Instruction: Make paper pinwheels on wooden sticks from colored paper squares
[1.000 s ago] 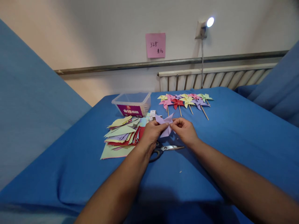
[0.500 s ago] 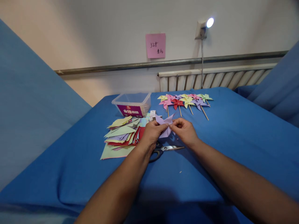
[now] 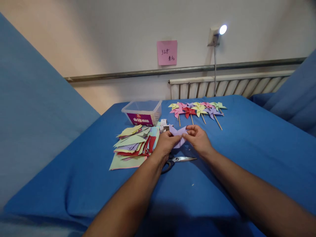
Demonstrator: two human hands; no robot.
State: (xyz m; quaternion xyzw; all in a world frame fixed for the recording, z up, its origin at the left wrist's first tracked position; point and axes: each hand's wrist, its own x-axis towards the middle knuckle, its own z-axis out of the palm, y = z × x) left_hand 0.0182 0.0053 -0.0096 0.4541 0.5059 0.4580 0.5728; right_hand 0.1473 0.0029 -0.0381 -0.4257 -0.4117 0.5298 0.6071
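Between my two hands is a purple paper pinwheel [image 3: 178, 131] with folded blades and no stick in sight. My left hand [image 3: 166, 143] pinches its left side, thumb near the middle. My right hand [image 3: 198, 138] grips the right side, thumb and fingers closed on the paper. Below the hands lie scissors [image 3: 181, 159] with dark handles, partly covered by my left wrist. Close behind my left hand stand small white boxes [image 3: 163, 123]. Left of it is a pile of cut coloured paper [image 3: 132, 141] in yellow, green, purple and red.
Several finished pinwheels on sticks [image 3: 197, 110] lie at the back of the blue-covered table [image 3: 81, 158]. A clear plastic box [image 3: 143, 112] with a purple label stands back left. Behind are a wall, pipe and radiator [image 3: 229, 84]. Blue curtains [image 3: 32, 108] hang at both sides.
My right hand has shifted from the pinwheel's centre to its right blade, fingers now behind the paper. The pinwheel is turned somewhat. The whole view has shifted slightly.
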